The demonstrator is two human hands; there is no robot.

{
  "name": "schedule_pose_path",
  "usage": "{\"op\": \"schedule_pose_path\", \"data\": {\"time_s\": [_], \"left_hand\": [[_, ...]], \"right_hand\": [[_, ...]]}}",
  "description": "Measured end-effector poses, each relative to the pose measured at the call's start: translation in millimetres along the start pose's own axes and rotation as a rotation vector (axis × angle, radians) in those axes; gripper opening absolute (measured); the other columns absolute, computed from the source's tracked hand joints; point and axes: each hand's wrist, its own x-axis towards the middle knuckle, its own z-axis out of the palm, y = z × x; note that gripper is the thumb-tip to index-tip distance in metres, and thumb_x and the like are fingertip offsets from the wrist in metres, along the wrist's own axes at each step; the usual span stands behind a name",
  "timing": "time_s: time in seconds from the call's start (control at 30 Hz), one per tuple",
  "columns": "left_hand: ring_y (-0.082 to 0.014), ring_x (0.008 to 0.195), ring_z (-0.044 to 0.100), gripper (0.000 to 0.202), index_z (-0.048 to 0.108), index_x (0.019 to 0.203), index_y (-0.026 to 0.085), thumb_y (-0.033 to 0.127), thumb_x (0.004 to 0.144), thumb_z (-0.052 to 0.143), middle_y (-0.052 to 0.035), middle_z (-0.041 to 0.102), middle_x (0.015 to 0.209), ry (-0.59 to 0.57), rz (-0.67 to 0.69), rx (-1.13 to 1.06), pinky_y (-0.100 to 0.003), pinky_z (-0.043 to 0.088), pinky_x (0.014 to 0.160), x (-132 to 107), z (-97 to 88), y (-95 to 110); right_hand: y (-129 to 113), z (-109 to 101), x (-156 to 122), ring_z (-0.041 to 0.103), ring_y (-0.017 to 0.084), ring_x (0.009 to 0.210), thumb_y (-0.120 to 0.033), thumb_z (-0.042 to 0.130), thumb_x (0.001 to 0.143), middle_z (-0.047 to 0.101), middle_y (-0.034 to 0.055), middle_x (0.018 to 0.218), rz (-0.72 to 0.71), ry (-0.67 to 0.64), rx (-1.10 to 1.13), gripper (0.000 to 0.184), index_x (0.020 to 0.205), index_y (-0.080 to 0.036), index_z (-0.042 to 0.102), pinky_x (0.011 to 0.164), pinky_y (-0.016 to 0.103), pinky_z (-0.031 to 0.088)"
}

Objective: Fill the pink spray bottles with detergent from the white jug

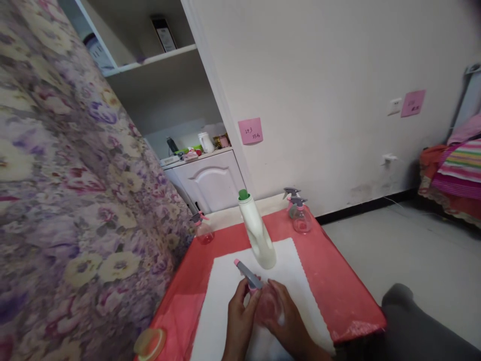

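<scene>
My left hand [240,313] is closed around the grey trigger head [248,276] of a small pink spray bottle [268,303]. My right hand [289,321] wraps the bottle's round clear pink body from the right. The bottle is held just above a white cloth [221,301] on a red-covered table [338,286]. A tall white bottle with a green cap [257,233] stands upright just beyond my hands.
Two more pink spray bottles stand at the table's far corners, one on the left [203,229], one on the right [299,213]. A floral curtain [75,200] hangs along the left. A white cabinet [210,180] and wall are behind. A round pink lid [150,343] lies near left.
</scene>
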Motion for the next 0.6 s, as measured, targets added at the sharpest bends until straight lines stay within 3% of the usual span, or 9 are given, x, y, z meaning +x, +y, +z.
{"op": "schedule_pose_path", "data": {"time_s": [0.33, 0.6], "left_hand": [[-0.0296, 0.117, 0.063, 0.048, 0.063, 0.121, 0.021, 0.046, 0.080, 0.067, -0.0125, 0.070, 0.123, 0.006, -0.020, -0.077, -0.043, 0.047, 0.103, -0.3, -1.4, -10.5], [-0.0288, 0.107, 0.067, 0.034, 0.067, 0.108, 0.021, 0.042, 0.081, 0.067, -0.0121, 0.072, 0.118, 0.004, 0.001, -0.128, -0.041, 0.050, 0.098, 2.6, 0.3, -11.4]], "right_hand": [[-10.9, -3.0, 7.0, 0.053, 0.025, 0.129, -0.012, 0.061, 0.067, 0.058, 0.0067, 0.135, 0.024, -0.033, 0.029, 0.070, 0.134, -0.027, 0.045, 0.110, 0.042, 0.044], [-5.7, -1.6, 5.8, 0.053, 0.026, 0.130, -0.017, 0.064, 0.070, 0.056, 0.0095, 0.137, 0.076, -0.070, 0.022, 0.068, 0.134, -0.025, 0.042, 0.111, 0.044, 0.043]]}}
